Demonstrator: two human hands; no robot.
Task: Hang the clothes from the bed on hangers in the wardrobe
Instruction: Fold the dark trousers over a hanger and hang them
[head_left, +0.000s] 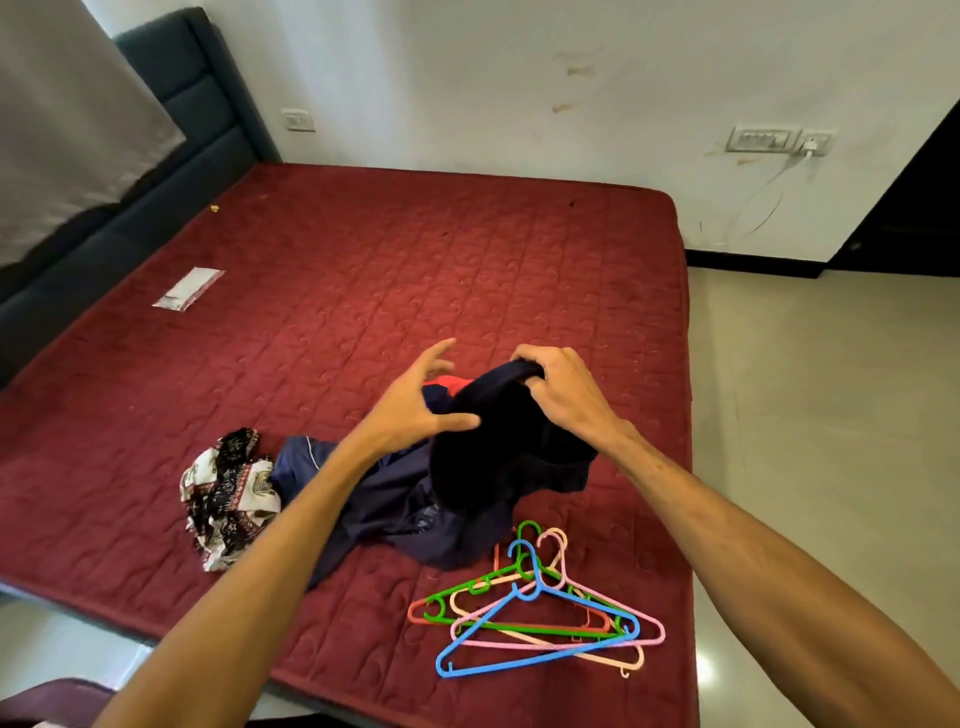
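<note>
we have the dark navy garment (498, 447) lifted off the red quilted bed (363, 291), its lower part bunched over the rest of the dark clothes pile (374, 499). our right hand (561, 387) is clamped on the garment's top edge, fingers curled over the fabric. our left hand (415, 397) sits just beside it with fingers spread apart, the thumb touching the cloth but nothing pinched yet. a bit of red fabric (444, 385) shows between the hands; we cannot tell whether it belongs to this garment or another.

to the left of the pile lies a crumpled patterned garment (228, 499), untouched. near the bed's front edge the coloured plastic hangers (535, 613) lie in a tangled stack, blue on top, none carrying any clothing.

we judge the task barely begun: one piece is in hand, no hanger is loaded, and the wardrobe is not in view. everything on the bed remains to be hung.
</note>
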